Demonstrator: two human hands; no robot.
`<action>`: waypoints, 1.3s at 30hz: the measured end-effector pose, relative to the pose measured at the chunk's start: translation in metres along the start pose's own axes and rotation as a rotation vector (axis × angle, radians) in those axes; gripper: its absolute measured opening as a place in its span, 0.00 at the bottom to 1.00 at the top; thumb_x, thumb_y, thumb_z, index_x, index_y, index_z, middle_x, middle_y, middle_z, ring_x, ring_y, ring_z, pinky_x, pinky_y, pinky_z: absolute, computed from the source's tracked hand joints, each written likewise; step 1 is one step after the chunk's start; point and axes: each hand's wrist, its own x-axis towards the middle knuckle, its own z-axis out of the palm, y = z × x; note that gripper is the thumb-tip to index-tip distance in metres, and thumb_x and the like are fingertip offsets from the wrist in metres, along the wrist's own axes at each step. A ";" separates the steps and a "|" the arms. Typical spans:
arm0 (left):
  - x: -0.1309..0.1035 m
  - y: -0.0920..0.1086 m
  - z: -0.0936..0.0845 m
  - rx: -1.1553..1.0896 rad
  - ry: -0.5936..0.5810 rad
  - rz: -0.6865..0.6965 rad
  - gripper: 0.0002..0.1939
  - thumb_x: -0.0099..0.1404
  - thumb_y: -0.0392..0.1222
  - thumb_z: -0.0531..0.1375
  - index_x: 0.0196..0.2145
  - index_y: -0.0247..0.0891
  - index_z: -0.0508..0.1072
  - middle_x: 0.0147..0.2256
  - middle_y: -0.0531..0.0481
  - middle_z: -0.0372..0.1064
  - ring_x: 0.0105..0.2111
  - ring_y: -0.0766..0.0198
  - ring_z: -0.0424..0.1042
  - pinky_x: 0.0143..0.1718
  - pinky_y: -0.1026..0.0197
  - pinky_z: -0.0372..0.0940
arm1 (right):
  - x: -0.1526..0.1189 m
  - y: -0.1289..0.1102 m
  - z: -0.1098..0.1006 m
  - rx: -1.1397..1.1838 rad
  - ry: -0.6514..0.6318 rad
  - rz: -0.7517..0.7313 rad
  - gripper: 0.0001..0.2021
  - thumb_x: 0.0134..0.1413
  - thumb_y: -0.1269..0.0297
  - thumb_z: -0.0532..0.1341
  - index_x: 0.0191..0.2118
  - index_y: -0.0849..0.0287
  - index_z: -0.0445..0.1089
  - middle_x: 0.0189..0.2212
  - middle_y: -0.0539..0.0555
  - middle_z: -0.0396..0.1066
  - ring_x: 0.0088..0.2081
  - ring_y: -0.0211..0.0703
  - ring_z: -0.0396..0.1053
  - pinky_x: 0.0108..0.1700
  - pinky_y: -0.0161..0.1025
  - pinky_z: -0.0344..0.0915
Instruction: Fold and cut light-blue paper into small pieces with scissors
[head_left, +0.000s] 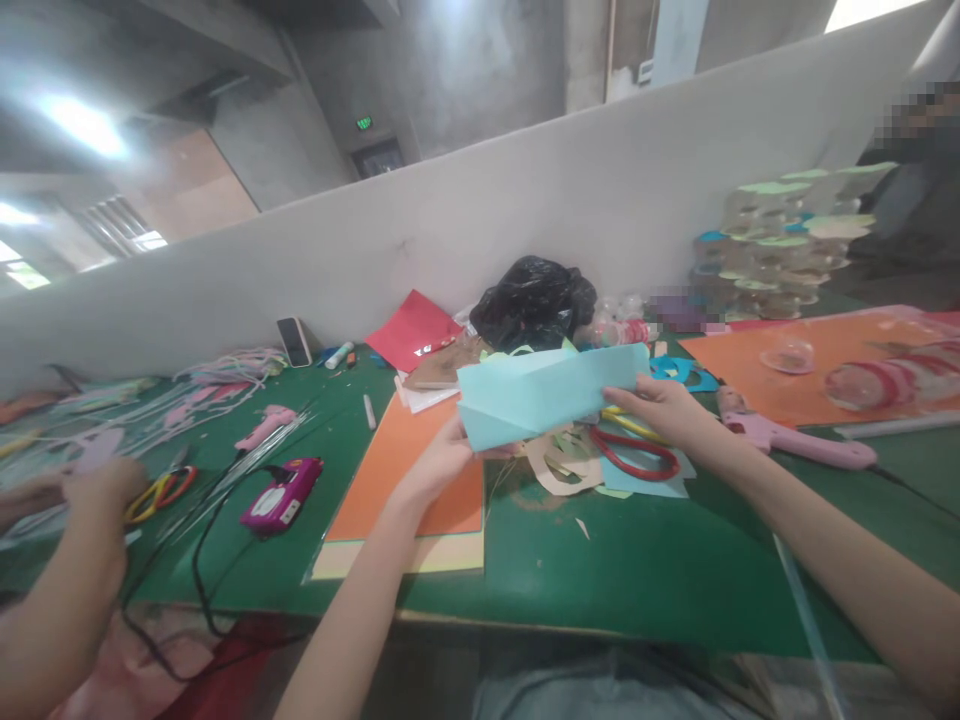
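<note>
A folded sheet of light blue paper [544,395] is held up over the middle of the table, with creases across it. My left hand [442,455] grips its lower left corner, partly hidden behind the paper. At the right end, my right hand [660,405] pinches the edge between thumb and fingers. Below the paper lie scissors with red and yellow handles [637,460], cream paper cutouts [559,465] and more light blue paper. Orange sheets [442,500] lie under and beside my left forearm.
A pink glue gun [802,440] lies right, near orange paper and a striped bottle [885,380]. Behind are a black plastic bag [534,305] and red paper [414,332]. At left are a magenta box [281,497] with cables, orange-handled scissors [163,492] and another person's hands [101,480].
</note>
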 end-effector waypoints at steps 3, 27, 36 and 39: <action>-0.003 0.001 -0.001 0.074 -0.037 0.002 0.14 0.59 0.43 0.66 0.42 0.36 0.78 0.38 0.41 0.80 0.40 0.50 0.79 0.48 0.47 0.73 | -0.002 -0.002 0.002 0.070 -0.003 0.242 0.20 0.48 0.43 0.66 0.27 0.58 0.73 0.28 0.52 0.73 0.34 0.47 0.71 0.35 0.40 0.67; 0.004 -0.007 0.011 0.127 0.429 0.157 0.25 0.58 0.57 0.65 0.46 0.36 0.75 0.48 0.41 0.77 0.47 0.53 0.76 0.46 0.54 0.70 | -0.005 -0.011 0.013 0.204 0.063 0.234 0.40 0.48 0.46 0.68 0.65 0.53 0.58 0.45 0.57 0.76 0.44 0.53 0.75 0.44 0.45 0.73; 0.001 -0.009 0.012 0.148 0.348 0.142 0.30 0.56 0.61 0.65 0.48 0.36 0.74 0.50 0.40 0.76 0.48 0.51 0.75 0.46 0.54 0.70 | -0.008 -0.019 0.012 0.620 -0.109 0.402 0.15 0.52 0.52 0.69 0.39 0.56 0.75 0.42 0.57 0.80 0.46 0.53 0.77 0.48 0.45 0.75; 0.002 -0.009 0.012 0.173 0.349 0.148 0.29 0.57 0.60 0.65 0.48 0.35 0.75 0.49 0.40 0.77 0.47 0.51 0.75 0.45 0.55 0.70 | -0.008 -0.021 0.011 0.590 -0.113 0.422 0.13 0.50 0.55 0.70 0.37 0.57 0.77 0.38 0.58 0.80 0.41 0.52 0.78 0.43 0.43 0.76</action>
